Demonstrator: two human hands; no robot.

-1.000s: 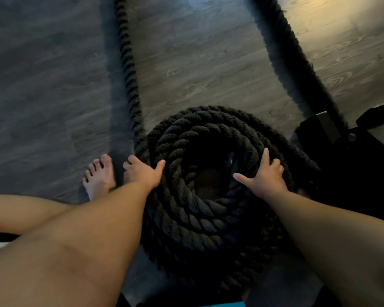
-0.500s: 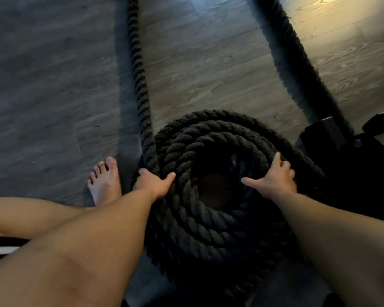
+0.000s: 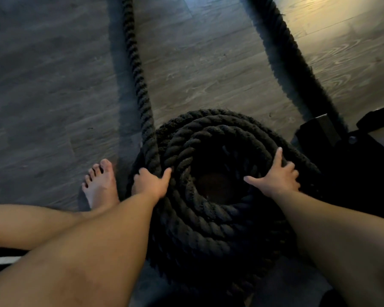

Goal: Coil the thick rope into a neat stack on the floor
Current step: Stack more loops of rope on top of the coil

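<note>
A thick black twisted rope lies coiled in a round stack [image 3: 208,222] on the wood floor in front of me, with a hollow middle. From the stack's left side a straight run of rope [image 3: 135,63] leads away to the top of the view. My left hand [image 3: 151,182] grips this rope where it joins the top of the coil, thumb on the inner side. My right hand [image 3: 277,176] rests on the coil's right rim with fingers spread and fairly straight.
A second length of rope [image 3: 282,54] runs from the top toward a black metal frame [image 3: 341,151] right of the coil. My bare foot [image 3: 100,185] stands just left of the stack. A striped mat edge [image 3: 0,260] shows at lower left.
The straight rope has swung right, closer against the coil, with my left hand moving right on it onto the stack. My right hand stayed on the right rim.
</note>
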